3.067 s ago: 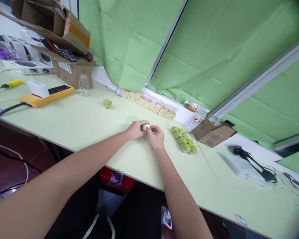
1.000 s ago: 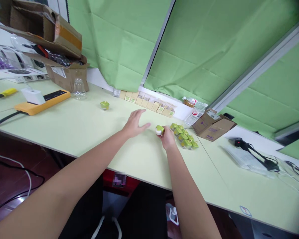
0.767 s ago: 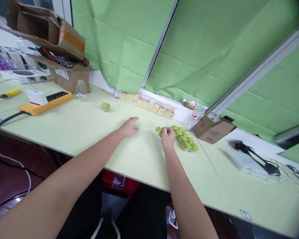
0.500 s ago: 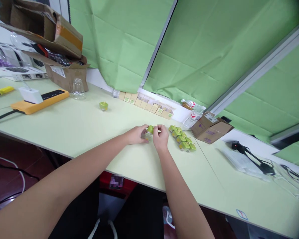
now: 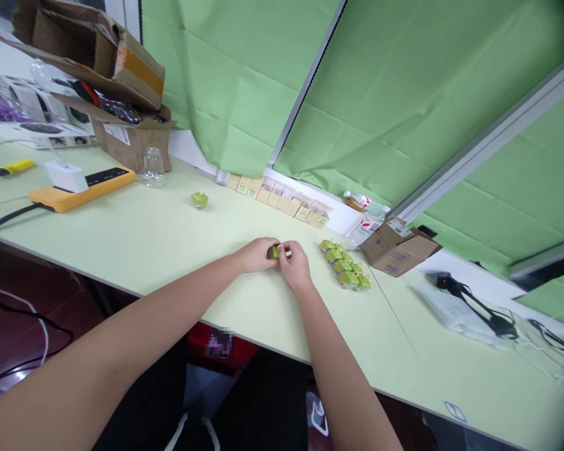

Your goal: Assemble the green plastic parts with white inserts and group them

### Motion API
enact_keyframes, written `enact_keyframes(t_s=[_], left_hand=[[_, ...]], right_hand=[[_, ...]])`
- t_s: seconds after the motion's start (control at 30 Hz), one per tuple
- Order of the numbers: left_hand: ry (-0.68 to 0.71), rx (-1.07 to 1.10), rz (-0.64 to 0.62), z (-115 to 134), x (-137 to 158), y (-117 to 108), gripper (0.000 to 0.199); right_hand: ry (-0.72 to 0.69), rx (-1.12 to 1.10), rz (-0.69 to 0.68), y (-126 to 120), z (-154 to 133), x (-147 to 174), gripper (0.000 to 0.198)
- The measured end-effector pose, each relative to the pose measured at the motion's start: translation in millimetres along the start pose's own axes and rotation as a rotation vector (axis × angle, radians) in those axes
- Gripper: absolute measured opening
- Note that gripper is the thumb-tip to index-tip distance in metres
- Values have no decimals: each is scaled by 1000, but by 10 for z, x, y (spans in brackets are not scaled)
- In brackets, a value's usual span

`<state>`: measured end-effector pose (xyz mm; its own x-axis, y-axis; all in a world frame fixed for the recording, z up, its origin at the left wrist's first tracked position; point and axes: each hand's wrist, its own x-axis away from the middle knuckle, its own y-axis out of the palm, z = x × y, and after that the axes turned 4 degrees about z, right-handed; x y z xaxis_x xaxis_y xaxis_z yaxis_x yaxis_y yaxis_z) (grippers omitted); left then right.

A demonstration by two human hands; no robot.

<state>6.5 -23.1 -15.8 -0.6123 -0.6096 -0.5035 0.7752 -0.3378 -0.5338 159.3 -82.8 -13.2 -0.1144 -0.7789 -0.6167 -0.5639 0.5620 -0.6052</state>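
Between my two hands, above the pale tabletop (image 5: 244, 313), is a small clear container with a green lid (image 5: 273, 252). My left hand (image 5: 257, 255) is closed round it and covers most of its body. The fingers of my right hand (image 5: 295, 263) pinch at the green lid from the right side. Whether the lid is fully seated cannot be seen. Just right of my hands, several green-lidded containers (image 5: 345, 266) with loop handles stand in close rows. Another green-lidded container (image 5: 199, 200) stands alone, farther back on the left.
Small kraft boxes (image 5: 277, 199) line the table's back edge. At the left are an orange power strip (image 5: 98, 181), a clear plastic jar (image 5: 153, 169) and cardboard boxes (image 5: 136, 141). A cardboard box (image 5: 397, 254), plastic bottles (image 5: 364, 228) and a black cabled device (image 5: 479, 307) lie right.
The green lid has come down and left onto the clear container, and my two hands have moved closer together. The view has shifted slightly.
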Motion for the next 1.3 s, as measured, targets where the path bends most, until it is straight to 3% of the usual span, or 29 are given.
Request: enact_keyframes(t_s=[0.1, 0.17, 0.37, 0.43, 0.5, 0.53, 0.6, 0.67, 0.8, 0.97, 1.1, 1.17, 1.3], left_hand=[[6, -95, 13, -78, -30, -53, 19], [-68, -195, 88, -195, -55, -170, 22], [-525, -521, 548, -521, -54, -746, 35], [-570, -567, 654, -510, -37, -837, 46], [-493, -607, 700, -453, -36, -823, 54], [-415, -612, 671, -423, -42, -785, 54], [-286, -582, 493, -388, -60, -683, 48], [-339, -582, 369, -400, -74, -605, 42], [-523, -626, 396, -507, -74, -635, 43], [-508, -567, 400, -539, -82, -660, 39], [-314, -321, 228, -405, -83, -427, 38], [-197, -170, 83, -287, -58, -290, 46], [-112, 45, -105, -88, 6, -115, 66]], right_hand=[[58, -39, 34, -63, 31, -27, 20], [123, 3, 143, -200, 76, -66, 24], [400, 495, 612, -836, 354, -102, 33], [552, 598, 642, -976, 483, -57, 36], [710, 643, 587, -1053, 622, -3, 38], [771, 645, 547, -1075, 689, 23, 40], [832, 615, 480, -1100, 807, 61, 43], [818, 579, 453, -1116, 886, 75, 43], [754, 522, 435, -1115, 892, 24, 40], [609, 355, 321, -901, 669, -99, 35], [443, 193, 166, -626, 485, -127, 33], [360, 198, 128, -515, 428, -117, 23], [283, 31, 61, -351, 337, -88, 25]])
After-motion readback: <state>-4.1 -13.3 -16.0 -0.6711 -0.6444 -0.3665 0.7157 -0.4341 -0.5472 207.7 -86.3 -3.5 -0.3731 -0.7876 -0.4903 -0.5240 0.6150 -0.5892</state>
